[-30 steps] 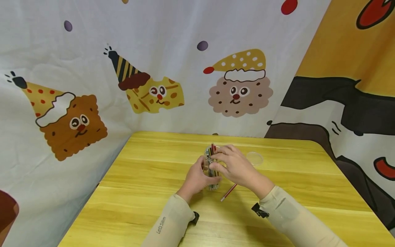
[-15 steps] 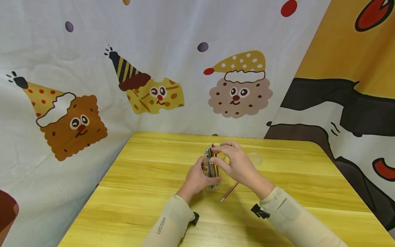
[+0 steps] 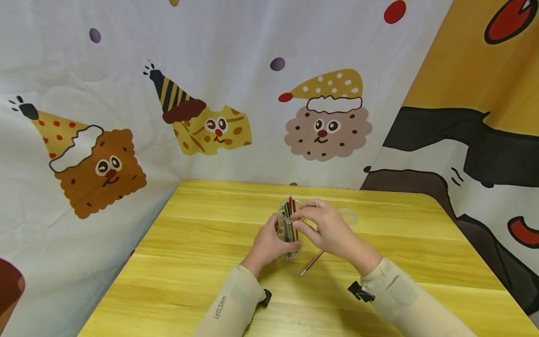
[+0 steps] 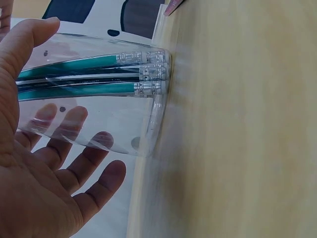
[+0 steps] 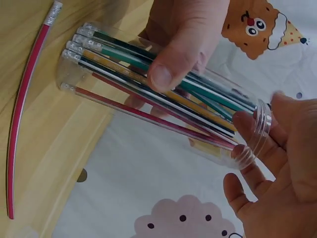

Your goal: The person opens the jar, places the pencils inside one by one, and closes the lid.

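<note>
A clear plastic jar point(image 3: 283, 223) of pencils stands on the yellow wooden table. My left hand point(image 3: 268, 242) grips its lower side, thumb across the front and fingers behind. Through the wall in the right wrist view I see several pencils point(image 5: 148, 82), green, yellow, red and dark striped, with erasers toward the jar's base. My right hand point(image 3: 326, 228) is at the jar's mouth, its loosely bent fingertips point(image 5: 241, 120) right at the threaded rim point(image 5: 264, 130). Part of the mouth is hidden by those fingers in the head view.
One red-and-white striped pencil point(image 3: 312, 263) lies on the table point(image 3: 202, 234) to the jar's right, eraser end toward me. Behind my right hand lies a round translucent lid point(image 3: 348, 216). A printed cartoon cloth point(image 3: 236, 56) hangs at the table's far edge.
My right hand has shifted slightly right and back from over the jar's mouth, uncovering more of the pencil tops. My left hand keeps its hold on the jar, which stays in place.
</note>
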Tool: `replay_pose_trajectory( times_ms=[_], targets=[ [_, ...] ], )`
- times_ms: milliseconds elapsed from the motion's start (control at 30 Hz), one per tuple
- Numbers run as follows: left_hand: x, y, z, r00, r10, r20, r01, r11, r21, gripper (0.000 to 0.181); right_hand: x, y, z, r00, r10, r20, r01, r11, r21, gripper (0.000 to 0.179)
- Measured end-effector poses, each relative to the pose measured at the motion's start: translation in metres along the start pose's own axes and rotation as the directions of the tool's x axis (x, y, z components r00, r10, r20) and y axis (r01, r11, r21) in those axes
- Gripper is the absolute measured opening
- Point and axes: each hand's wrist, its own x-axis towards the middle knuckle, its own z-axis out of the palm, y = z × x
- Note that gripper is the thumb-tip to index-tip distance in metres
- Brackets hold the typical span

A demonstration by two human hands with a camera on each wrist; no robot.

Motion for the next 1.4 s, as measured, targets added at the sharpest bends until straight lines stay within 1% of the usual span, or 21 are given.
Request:
replay_pose_trajectory(
  times_ms=[67,133,200,267,333,367,433,500,533,600,667,767,867,933,1000,1033,1133,1200,1267,1333,1400],
  targets=[
    [0.0,-0.001,0.0,1.0,0.002,0.002,-0.002,1.0,0.006,0.073,-0.001,-0.001,0.002,1.0,-0.011,0.023,0.012,1.0,-0.02,0.023],
    [0.0,-0.001,0.0,1.0,0.005,0.0,-0.005,1.0,0.009,0.073,-0.003,0.0,0.004,1.0,-0.009,0.019,0.01,1.0,-0.027,0.029],
    [0.0,-0.002,0.001,1.0,0.007,-0.006,-0.007,1.0,0.008,0.072,-0.006,0.001,0.003,1.0,0.008,-0.023,-0.008,1.0,-0.022,0.035],
    [0.0,-0.002,0.002,1.0,0.01,-0.011,-0.01,1.0,0.005,0.074,-0.011,0.005,0.001,0.995,0.034,-0.092,-0.036,0.999,-0.019,0.037],
    [0.0,-0.001,0.002,1.0,0.015,-0.015,-0.015,1.0,0.004,0.074,-0.018,0.012,-0.004,0.987,0.079,-0.139,-0.082,0.997,-0.016,0.033],
    [0.0,-0.001,0.002,1.0,0.016,-0.017,-0.015,1.0,0.003,0.075,-0.021,0.016,-0.006,0.985,0.106,-0.139,-0.11,0.994,-0.021,0.03],
    [0.0,0.0,0.002,1.0,0.02,-0.02,-0.02,1.0,-0.001,0.075,-0.03,0.027,-0.008,0.986,0.142,-0.084,-0.146,0.988,-0.043,0.023],
    [0.0,0.001,0.002,1.0,0.016,-0.026,-0.016,1.0,0.004,0.074,-0.041,0.037,-0.007,0.983,0.177,0.055,-0.173,0.982,-0.079,0.02],
    [0.0,0.0,0.002,1.0,0.012,-0.028,-0.011,1.0,0.01,0.074,-0.048,0.042,-0.006,0.974,0.181,0.136,-0.166,0.979,-0.115,0.021],
    [0.0,0.0,0.002,1.0,0.006,-0.029,-0.006,1.0,0.02,0.073,-0.06,0.05,0.0,0.945,0.179,0.273,-0.132,0.975,-0.18,0.025],
    [0.001,0.0,0.002,1.0,0.004,-0.031,-0.003,1.0,0.031,0.07,-0.072,0.057,0.006,0.916,0.188,0.354,-0.108,0.966,-0.235,0.029],
    [0.001,0.0,0.002,0.999,0.014,-0.033,-0.013,0.999,0.033,0.068,-0.085,0.068,0.012,0.901,0.207,0.382,-0.099,0.954,-0.282,0.026],
    [0.001,0.0,0.002,0.999,0.025,-0.032,-0.024,0.999,0.029,0.069,-0.095,0.079,0.013,0.881,0.237,0.41,-0.145,0.959,-0.245,0.022],
    [0.001,0.001,0.002,0.999,0.028,-0.028,-0.027,0.999,0.031,0.071,-0.1,0.086,0.013,0.865,0.25,0.435,-0.177,0.963,-0.202,0.027],
    [0.001,0.001,0.002,0.999,0.027,-0.026,-0.026,0.999,0.029,0.071,-0.103,0.09,0.013,0.854,0.28,0.438,-0.229,0.959,-0.166,0.029],
    [0.001,0.002,0.002,0.999,0.026,-0.027,-0.025,0.999,0.031,0.07,-0.104,0.091,0.014,0.852,0.295,0.432,-0.245,0.955,-0.168,0.031],
    [0.002,0.003,0.001,0.999,0.02,-0.032,-0.019,0.999,0.033,0.069,-0.103,0.092,0.017,0.838,0.358,0.412,-0.303,0.933,-0.194,0.046],
    [0.002,0.003,0.001,0.999,0.018,-0.034,-0.016,0.999,0.038,0.068,-0.101,0.091,0.02,0.83,0.381,0.407,-0.321,0.924,-0.21,0.047],
    [0.002,0.003,0.002,0.999,0.018,-0.034,-0.017,0.999,0.044,0.068,-0.099,0.091,0.021,0.827,0.377,0.417,-0.319,0.926,-0.203,0.032],
    [0.002,0.002,0.003,0.999,0.018,-0.034,-0.016,0.999,0.048,0.067,-0.096,0.091,0.021,0.835,0.339,0.434,-0.279,0.94,-0.197,0.017],
    [0.002,0.002,0.003,0.999,0.018,-0.035,-0.017,0.999,0.049,0.067,-0.096,0.09,0.02,0.843,0.292,0.453,-0.213,0.953,-0.217,0.022]
  ],
)
